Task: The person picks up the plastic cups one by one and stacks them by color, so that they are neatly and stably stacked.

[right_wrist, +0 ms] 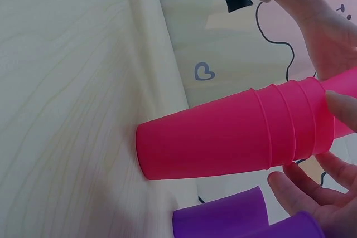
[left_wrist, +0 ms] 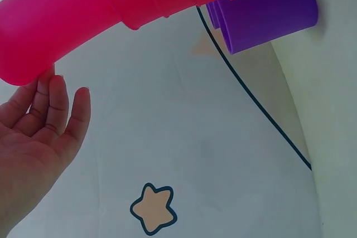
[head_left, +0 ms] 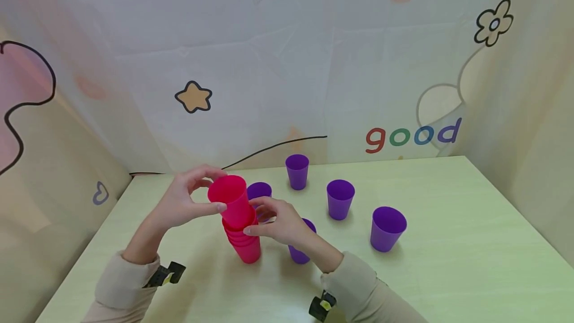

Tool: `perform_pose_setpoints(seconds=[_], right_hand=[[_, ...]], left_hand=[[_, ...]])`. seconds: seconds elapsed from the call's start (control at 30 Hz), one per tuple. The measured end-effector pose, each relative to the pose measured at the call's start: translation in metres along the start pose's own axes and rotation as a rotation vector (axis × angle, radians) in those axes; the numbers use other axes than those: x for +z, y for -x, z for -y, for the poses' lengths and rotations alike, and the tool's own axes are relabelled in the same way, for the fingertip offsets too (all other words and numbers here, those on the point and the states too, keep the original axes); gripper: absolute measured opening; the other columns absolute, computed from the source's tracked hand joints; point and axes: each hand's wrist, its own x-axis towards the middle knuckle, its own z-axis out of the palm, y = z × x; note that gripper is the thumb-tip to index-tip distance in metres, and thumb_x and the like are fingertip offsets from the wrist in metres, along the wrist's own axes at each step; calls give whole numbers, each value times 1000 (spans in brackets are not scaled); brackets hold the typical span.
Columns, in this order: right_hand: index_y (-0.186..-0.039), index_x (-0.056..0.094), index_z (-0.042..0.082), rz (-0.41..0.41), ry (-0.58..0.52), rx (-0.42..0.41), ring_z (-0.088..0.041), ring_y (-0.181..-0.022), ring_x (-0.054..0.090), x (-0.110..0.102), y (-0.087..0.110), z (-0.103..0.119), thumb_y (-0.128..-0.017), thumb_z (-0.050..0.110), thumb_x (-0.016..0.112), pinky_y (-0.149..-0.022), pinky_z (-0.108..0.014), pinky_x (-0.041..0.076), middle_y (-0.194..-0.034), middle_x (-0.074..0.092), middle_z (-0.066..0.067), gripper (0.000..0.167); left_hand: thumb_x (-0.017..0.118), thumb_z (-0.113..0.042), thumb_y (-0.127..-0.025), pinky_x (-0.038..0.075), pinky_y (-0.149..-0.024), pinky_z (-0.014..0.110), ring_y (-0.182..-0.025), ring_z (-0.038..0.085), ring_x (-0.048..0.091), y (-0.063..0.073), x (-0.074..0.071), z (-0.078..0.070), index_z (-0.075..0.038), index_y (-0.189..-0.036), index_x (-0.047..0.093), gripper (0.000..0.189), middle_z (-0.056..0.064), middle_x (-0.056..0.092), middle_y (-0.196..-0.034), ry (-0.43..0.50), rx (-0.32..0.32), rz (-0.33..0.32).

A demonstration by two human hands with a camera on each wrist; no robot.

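Observation:
My left hand (head_left: 181, 203) grips a pink-red plastic cup (head_left: 236, 211) near its rim, thumb on the near side and fingers behind. The cup is upright, its lower end in the mouth of a stack of similar pink-red cups (head_left: 249, 253). My right hand (head_left: 282, 223) holds the top of that stack between thumb and fingers. In the right wrist view the stack (right_wrist: 206, 146) stands on the table, several rims close together. A purple cup (head_left: 259, 190) behind the stack and another (head_left: 299, 255) behind the right hand are partly hidden.
More purple cups stand upright on the pale wood-look table (head_left: 448, 263): one at the back (head_left: 298, 177), one right of centre (head_left: 339, 206) and one farther right (head_left: 385, 236). A printed cloth backdrop (head_left: 269, 88) hangs along the table's back edge.

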Motion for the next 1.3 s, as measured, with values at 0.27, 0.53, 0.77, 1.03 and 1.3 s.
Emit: perform_pose_setpoints(seconds=[0.27,0.53,0.77,1.03,1.3], right_hand=[[-122,55,11,1,1,-3,-19,-93,57,0,1,0,-76,21,74,-76,-31,49,-101,60,-1,50],[-123,54,12,-2,3,-7,-18,-93,57,0,2,1,-75,21,75,-76,-31,49,-103,60,-1,53],[-123,54,12,-5,10,-21,-17,-92,57,0,2,0,-75,23,75,-77,-29,49,-104,60,0,54],[-124,54,12,-6,5,-18,-17,-93,57,1,2,0,-75,23,75,-77,-30,49,-104,61,0,54],[-123,54,12,-14,6,-15,-18,-93,57,1,2,0,-75,22,75,-78,-31,49,-103,61,-1,54]], left_hand=[[77,-8,-69,48,-80,34,-98,17,53,3,7,4,-5,-112,57,48,0,59,-106,-10,-10,21],[80,-11,-66,49,-79,35,-98,19,54,6,13,9,-5,-114,56,54,3,58,-109,-9,-58,42],[79,-12,-66,48,-79,36,-98,21,54,9,18,14,-4,-114,56,54,6,58,-109,-2,-74,48],[77,-11,-69,48,-79,36,-98,23,54,14,23,20,-5,-114,56,50,5,58,-109,24,-90,59],[78,-12,-69,48,-79,36,-98,23,54,17,27,24,-5,-114,57,50,5,59,-109,40,-104,62]])
